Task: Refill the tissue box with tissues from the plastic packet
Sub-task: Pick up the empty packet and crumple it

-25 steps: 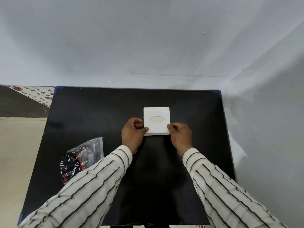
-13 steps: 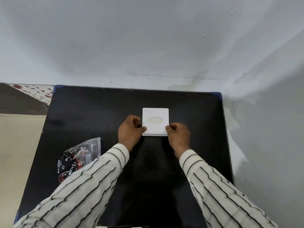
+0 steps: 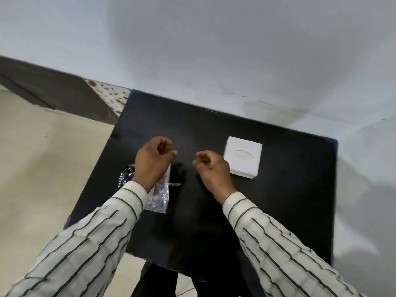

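Note:
A white square tissue box [image 3: 246, 168] with an oval opening on top stands on the black table [image 3: 278, 211], right of centre. Nothing touches it. My right hand [image 3: 212, 170] hovers just left of the box with its fingers curled in and nothing in them. My left hand [image 3: 152, 163] is also curled and holds nothing. It hangs over the plastic packet [image 3: 159, 195], a clear bag with black and red print that lies on the table's left part. My left wrist hides the packet's middle.
The grey wall [image 3: 214, 50] runs along the table's far edge and its right side. Beige floor [image 3: 42, 168] lies past the table's left edge. Dark trouser legs [image 3: 156, 281] show below the near edge.
Both hands have let go of the tissue box and moved left, the left one over the packet. The view has swung left and tilted, so the box now sits to the right.

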